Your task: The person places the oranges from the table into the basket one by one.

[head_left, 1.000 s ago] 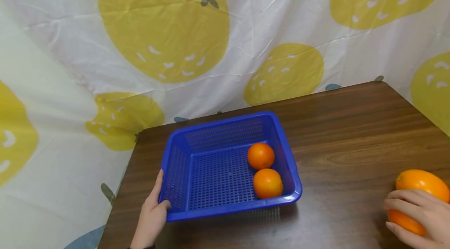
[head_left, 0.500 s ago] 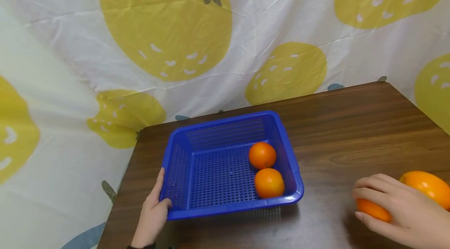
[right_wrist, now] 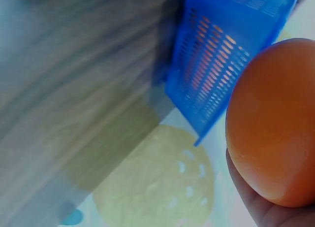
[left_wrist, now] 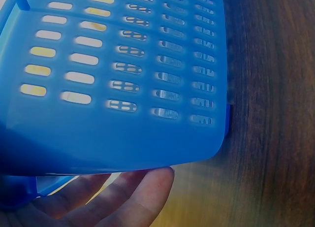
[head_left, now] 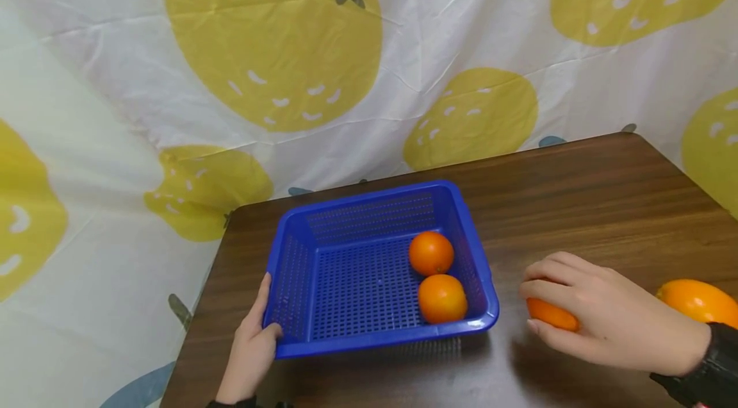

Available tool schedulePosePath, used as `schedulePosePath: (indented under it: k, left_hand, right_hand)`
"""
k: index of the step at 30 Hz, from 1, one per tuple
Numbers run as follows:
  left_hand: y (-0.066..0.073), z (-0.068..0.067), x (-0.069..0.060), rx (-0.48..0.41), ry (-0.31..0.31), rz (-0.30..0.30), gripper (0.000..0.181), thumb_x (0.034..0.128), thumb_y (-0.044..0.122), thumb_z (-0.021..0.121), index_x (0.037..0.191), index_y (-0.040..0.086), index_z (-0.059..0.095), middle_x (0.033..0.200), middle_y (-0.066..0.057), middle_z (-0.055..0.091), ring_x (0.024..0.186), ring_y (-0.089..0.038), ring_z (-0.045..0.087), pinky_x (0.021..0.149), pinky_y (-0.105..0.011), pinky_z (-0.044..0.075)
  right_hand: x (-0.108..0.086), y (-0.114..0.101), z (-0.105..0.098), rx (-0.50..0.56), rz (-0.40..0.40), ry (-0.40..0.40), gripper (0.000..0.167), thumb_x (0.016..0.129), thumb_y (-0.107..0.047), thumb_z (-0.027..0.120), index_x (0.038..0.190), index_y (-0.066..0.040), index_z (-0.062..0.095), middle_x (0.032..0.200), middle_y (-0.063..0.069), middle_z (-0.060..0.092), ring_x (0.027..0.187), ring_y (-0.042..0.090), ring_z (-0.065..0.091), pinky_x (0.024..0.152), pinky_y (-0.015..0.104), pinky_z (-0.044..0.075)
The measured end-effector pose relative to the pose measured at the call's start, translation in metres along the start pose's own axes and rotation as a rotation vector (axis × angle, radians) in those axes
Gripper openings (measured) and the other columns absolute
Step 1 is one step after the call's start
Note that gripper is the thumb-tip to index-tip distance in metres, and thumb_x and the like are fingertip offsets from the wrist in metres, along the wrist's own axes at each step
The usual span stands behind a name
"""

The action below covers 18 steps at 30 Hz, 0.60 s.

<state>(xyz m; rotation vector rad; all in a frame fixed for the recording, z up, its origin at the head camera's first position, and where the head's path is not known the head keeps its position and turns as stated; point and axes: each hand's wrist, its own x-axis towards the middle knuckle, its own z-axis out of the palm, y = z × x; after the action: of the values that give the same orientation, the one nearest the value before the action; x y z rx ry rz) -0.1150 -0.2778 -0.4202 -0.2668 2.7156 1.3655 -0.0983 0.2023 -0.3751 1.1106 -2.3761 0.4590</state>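
Note:
A blue perforated plastic basket (head_left: 380, 339) stands on the table. My left hand (head_left: 249, 344) grips its left rim near the front corner, thumb on top. Seen in the left wrist view, fingers (left_wrist: 142, 200) curl under the edge of the basket. Inside, two oranges lie against the right wall, a far orange (head_left: 430, 253) and a near orange (head_left: 442, 298). My right hand (head_left: 605, 315) holds another orange (right_wrist: 275, 123) from above, right of the basket and apart from it. Most of that fruit is hidden by the hand in the head view.
One more orange (head_left: 699, 302) lies on the dark wood table (head_left: 576, 203) at the right, partly behind my right wrist. A fruit-print cloth (head_left: 392, 43) hangs behind the table's back edge.
My right hand has carried its orange leftward from beside the other orange on the table toward the basket. The left hand and the basket have stayed in place.

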Motion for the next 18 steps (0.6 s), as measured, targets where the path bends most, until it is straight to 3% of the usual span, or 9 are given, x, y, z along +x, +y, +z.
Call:
schedulePosePath:
  k: [9,18]
  left_hand:
    - [-0.002,0.000,0.002,0.031,0.008,0.009,0.094,0.0841,-0.006,0.044,0.163,0.030,0.008,0.168,-0.017,0.016,0.141,-0.037,0.037,0.104,-0.051,0.036]
    - [0.000,-0.001,0.001,0.039,0.016,0.006,0.094,0.0843,-0.006,0.044,0.163,0.030,0.008,0.167,-0.019,0.017,0.142,-0.040,0.037,0.105,-0.054,0.036]
  right_hand:
    - [0.034,-0.002,0.003,0.030,-0.022,-0.005,0.025,0.085,-0.037,0.076,0.107,-0.026,0.072,0.113,-0.016,0.063,0.105,0.001,0.054,0.084,0.020,0.049]
    - [0.055,-0.007,0.013,0.094,-0.036,-0.011,0.021,0.085,-0.033,0.075,0.104,-0.025,0.071,0.109,-0.013,0.063,0.103,0.003,0.054,0.083,0.023,0.052]
